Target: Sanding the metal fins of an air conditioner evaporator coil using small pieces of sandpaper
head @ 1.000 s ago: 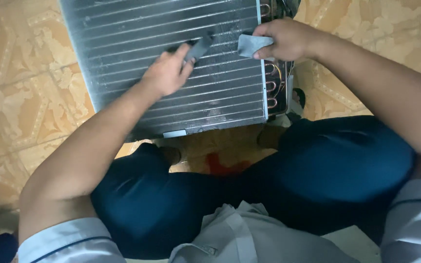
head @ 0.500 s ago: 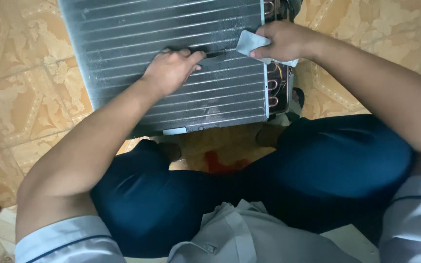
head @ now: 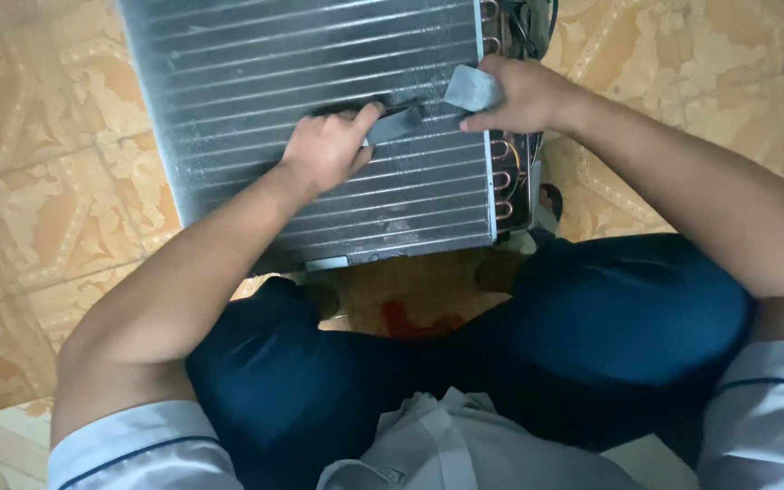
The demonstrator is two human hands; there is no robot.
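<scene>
A finned metal coil panel [head: 256, 82] with horizontal tubes lies flat on the tiled floor ahead of my knees. My left hand [head: 324, 150] presses on its middle, fingers curled over one end of a grey strip of tape [head: 396, 124]. My right hand [head: 519, 95] pinches the strip's lifted other end near the panel's right edge. The strip stretches between both hands across the fins. Copper tube bends [head: 501, 177] show along the panel's right side, just below my right hand.
Patterned beige floor tiles [head: 38, 209] surround the panel. My legs in dark blue trousers [head: 592, 336] fold in front of me. A red mark [head: 410, 319] shows on the floor between my knees. Dark wires [head: 528, 18] sit at the panel's top right corner.
My left hand slid slightly right and down along the strip, flattening it onto the fins. My right hand kept its hold on the raised end and hardly moved.
</scene>
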